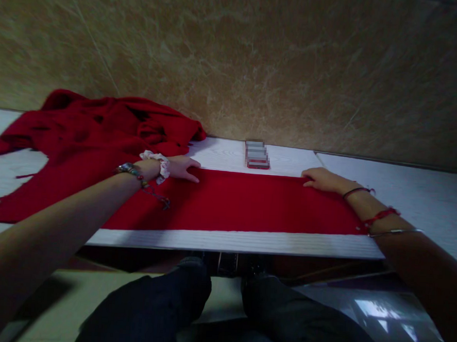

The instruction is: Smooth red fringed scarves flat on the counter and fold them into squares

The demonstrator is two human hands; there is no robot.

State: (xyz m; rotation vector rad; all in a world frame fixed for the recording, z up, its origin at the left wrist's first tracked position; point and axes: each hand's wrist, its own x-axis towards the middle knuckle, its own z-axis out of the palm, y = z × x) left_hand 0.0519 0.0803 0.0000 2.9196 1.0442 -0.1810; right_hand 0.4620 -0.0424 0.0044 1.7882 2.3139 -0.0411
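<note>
A red fringed scarf (245, 203) lies partly flattened in a long strip along a white wood-grain bench. Its far part is a crumpled heap (111, 127) at the left, against the wall. My left hand (180, 168) rests on the strip near its upper edge, thumb and fingers apart, with a scrunchie (159, 164) and a beaded bracelet (130, 170) at the wrist. At the strip's upper right corner, my right hand (323, 179) has its fingers curled over the edge of the cloth. That wrist and forearm cover part of the scarf's right end.
Just above the strip, between my hands, sits a small blurred-out block with a red edge (257, 154). A brown marble wall (235, 63) rises behind the bench (255, 241). My legs are below its front edge, over a shiny tiled floor (378, 314).
</note>
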